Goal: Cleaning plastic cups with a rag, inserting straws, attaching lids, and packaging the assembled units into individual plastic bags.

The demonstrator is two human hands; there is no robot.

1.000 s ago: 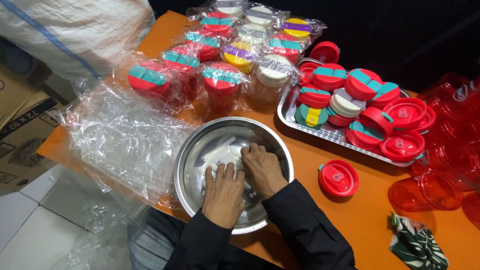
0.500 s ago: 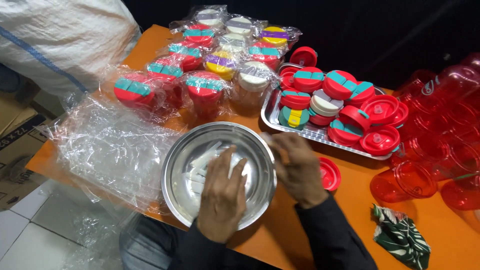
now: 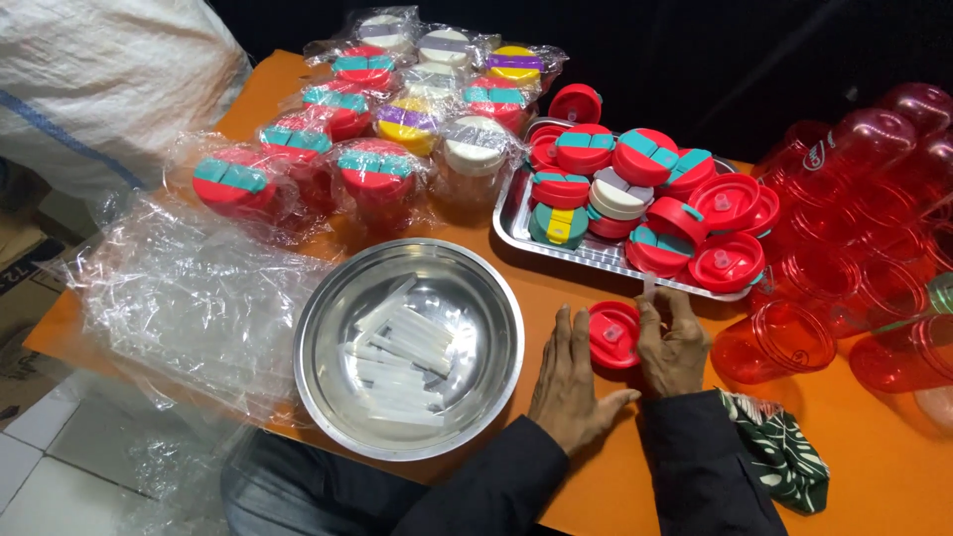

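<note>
A round red lid (image 3: 612,334) lies on the orange table (image 3: 874,467) in front of me. My left hand (image 3: 573,382) rests flat on the table against the lid's left side, fingers together. My right hand (image 3: 672,342) is on the lid's right side and pinches a small clear tube (image 3: 648,288) upright above it. To the left stands a steel bowl (image 3: 328,328) holding several clear tubes (image 3: 397,352).
A steel tray (image 3: 516,230) behind the lid holds several red lids with coloured flaps. Bagged cups with lids (image 3: 377,179) fill the back left. Clear plastic bags (image 3: 189,298) lie at the left edge. Red transparent cups (image 3: 854,248) crowd the right. A patterned cloth (image 3: 779,447) lies near my right sleeve.
Both hands have left the steel bowl and moved right to the red lid. My right hand now holds a clear tube.
</note>
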